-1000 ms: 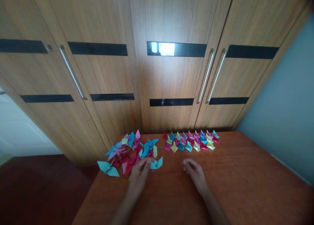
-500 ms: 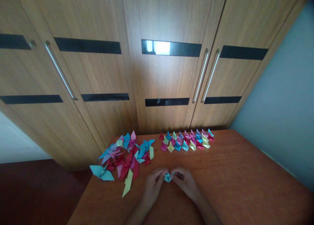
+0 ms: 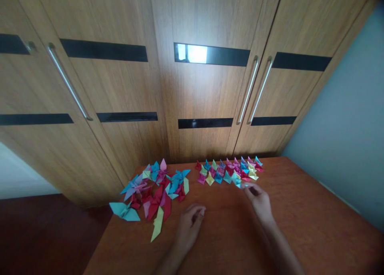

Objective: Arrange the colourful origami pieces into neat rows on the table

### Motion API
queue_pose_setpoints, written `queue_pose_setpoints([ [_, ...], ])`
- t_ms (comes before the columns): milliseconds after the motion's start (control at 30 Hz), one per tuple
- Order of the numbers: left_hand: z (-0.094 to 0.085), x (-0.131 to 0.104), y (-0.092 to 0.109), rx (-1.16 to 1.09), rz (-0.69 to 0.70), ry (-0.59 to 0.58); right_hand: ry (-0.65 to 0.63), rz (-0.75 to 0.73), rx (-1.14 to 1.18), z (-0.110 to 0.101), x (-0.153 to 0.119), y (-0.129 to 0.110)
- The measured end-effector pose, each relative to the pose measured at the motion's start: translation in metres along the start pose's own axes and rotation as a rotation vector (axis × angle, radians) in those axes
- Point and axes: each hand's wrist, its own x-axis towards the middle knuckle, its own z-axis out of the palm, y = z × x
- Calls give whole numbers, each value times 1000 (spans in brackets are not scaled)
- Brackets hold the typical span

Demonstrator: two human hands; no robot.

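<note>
My right hand (image 3: 258,201) pinches a light blue origami figure (image 3: 236,181) by one side, at the front of the rows of small origami figures (image 3: 210,179). Those figures are pink, red, blue, yellow and pale green, each with a pointed tip. My left hand (image 3: 190,223) rests low over the table with thumb and fingertips together and nothing visible in them. Left of it lies a loose pile of larger folded paper pieces (image 3: 154,201), with a yellow folded piece (image 3: 157,225) nearest the hand.
The brown wooden table (image 3: 222,243) reaches back to a wooden wardrobe (image 3: 204,91) with metal handles (image 3: 261,89) and dark strips. A pale blue wall (image 3: 345,127) stands on the right. Dark floor (image 3: 51,235) shows at the left.
My right hand has moved forward and right with the light blue origami figure, away from my left hand. The left hand has let go of it and stays in about the same place.
</note>
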Motion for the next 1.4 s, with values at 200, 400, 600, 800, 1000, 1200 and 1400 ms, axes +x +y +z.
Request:
queue_pose_setpoints([
  [200,0,1,-5,23,8,4,226,8,-585,-77,64,27],
  [400,0,1,-7,35,-44,23,188,146,-902,-99,82,71],
  [600,-1,2,-8,44,-43,21,82,303,-977,-92,88,88],
  [800,-2,2,-9,41,-52,36,14,306,-1006,-85,94,91],
  [1000,-1,2,-10,48,-49,41,23,312,-1025,-79,97,85],
  [1200,-1,2,-12,51,-59,22,32,317,-1020,-77,96,78],
  [1400,-1,0,-11,42,-56,36,285,326,-873,-79,72,71],
])
